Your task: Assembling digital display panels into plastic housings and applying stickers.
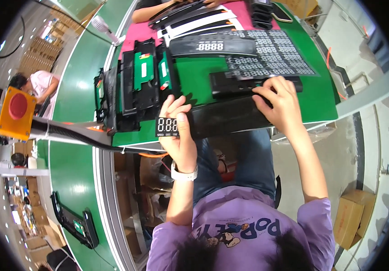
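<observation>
My left hand (178, 135) is closed on a small black display sticker (166, 126) with white digit shapes, held upright between thumb and fingers. A long glossy black panel (228, 118) lies along the table's near edge, just right of that hand. My right hand (279, 103) is over the panel's right end, fingers curled and thumb near the index fingertip; what they pinch, if anything, cannot be made out. Just beyond these fingers lies a black plastic housing (225, 86). Behind it is a clear sheet of digit stickers (278, 56), and a curved black cover (212, 46) bearing one such display.
Several black housings with green circuit boards (143, 72) are stacked at the left of the green table (199, 67). A co-worker's arm (147, 14) rests at the far side, by black strips on pink cloth. An orange box with a red button (17, 107) stands left.
</observation>
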Tool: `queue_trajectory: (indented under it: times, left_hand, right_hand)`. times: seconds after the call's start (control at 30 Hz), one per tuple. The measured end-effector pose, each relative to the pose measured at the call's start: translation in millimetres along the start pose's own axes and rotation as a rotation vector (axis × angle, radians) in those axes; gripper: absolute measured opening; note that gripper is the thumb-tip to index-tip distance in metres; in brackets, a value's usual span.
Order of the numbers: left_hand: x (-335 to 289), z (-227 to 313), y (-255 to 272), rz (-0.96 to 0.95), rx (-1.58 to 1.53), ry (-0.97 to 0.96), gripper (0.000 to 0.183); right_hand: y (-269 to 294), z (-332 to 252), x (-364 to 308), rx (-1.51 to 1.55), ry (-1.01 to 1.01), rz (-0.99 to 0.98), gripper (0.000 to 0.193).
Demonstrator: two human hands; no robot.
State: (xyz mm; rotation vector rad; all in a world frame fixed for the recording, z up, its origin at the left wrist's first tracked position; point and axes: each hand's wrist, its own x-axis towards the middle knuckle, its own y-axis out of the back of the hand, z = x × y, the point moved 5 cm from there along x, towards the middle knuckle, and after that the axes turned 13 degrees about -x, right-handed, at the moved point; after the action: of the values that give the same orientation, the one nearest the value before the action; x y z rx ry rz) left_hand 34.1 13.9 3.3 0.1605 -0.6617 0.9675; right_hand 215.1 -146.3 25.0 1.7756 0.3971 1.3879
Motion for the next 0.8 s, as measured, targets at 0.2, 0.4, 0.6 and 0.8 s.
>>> queue_trajectory:
  times: [0.2,0.4,0.6,0.8]
  left_hand:
    - [-4.4,14.1,-4.4,-0.129,-0.217,0.116,0.051]
    - [-36.2,25.9,-33.4,-0.392,-0.297,0.169,0.067]
    - [-43.0,21.0,-28.0,-0.470,-0.265,0.142,0.069]
    - [-48.3,22.1,-36.4,-0.603,-0.353,0.058,0.068]
  right_hand:
    - [8.9,-17.6,3.3,0.012,-0.060,0.067,0.018]
    - [9.1,-82.4,-37.2,1.471,-0.641,-0.450,0.018]
    - [12.5,-77.3,-62.1,1.409,-0.768,-0.410,0.016]
    - [16.7,-87.6,-64.1,1.593,-0.835,-0.370,0.013]
